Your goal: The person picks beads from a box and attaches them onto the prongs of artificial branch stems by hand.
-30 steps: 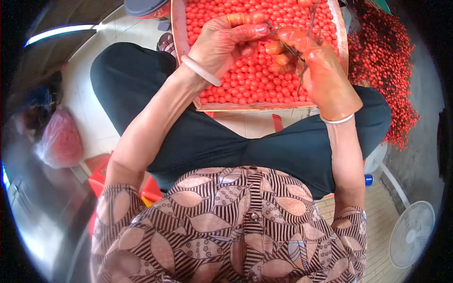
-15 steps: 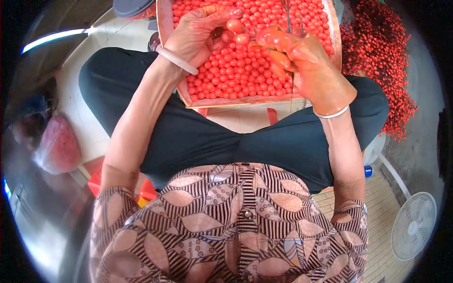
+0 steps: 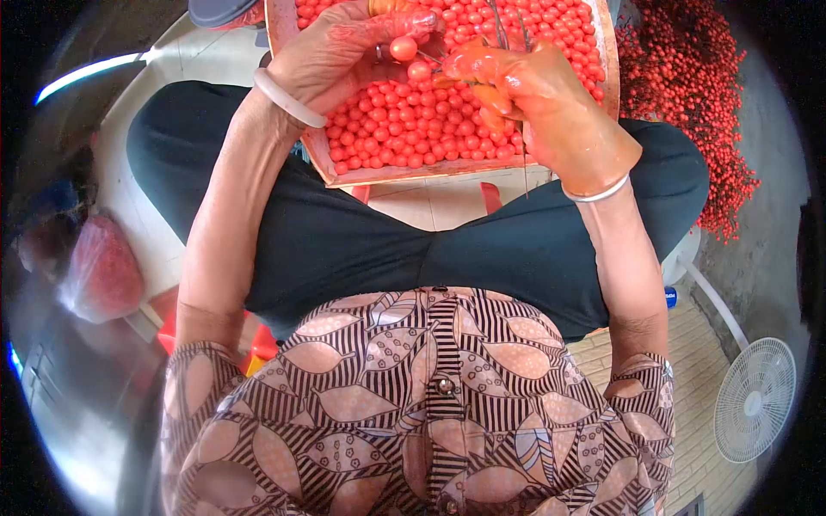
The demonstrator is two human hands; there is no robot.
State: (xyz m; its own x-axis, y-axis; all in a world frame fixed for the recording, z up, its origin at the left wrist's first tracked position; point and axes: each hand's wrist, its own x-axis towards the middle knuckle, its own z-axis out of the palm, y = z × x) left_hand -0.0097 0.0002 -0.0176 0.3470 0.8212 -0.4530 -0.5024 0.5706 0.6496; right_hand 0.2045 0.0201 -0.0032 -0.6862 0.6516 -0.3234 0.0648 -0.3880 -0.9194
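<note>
Over a box [image 3: 397,180] full of small glossy red balls [image 3: 404,129], both my hands work close together. My bare left hand [image 3: 340,52], with a pale bangle at the wrist, is closed, thumb and fingers pinching around a red ball [image 3: 403,48]. A second ball [image 3: 419,70] sits just below it, toward the right hand. An orange rubber glove covers my right hand [image 3: 559,112]. Its fingers are closed on thin dark wire stems [image 3: 524,159] that stick out above and below the fist. The left fingertips are partly hidden.
Bunches of red berry-like stems [image 3: 688,112] lie on the right. A white fan [image 3: 754,401] stands at lower right. To the left is a clear plastic bag with red contents [image 3: 105,268]. My dark-trousered legs [image 3: 344,232] flank the box's near edge.
My left hand has shifted slightly left and up, and the two balls by it moved the same way. The right hand moved slightly left, still closed on the stems.
</note>
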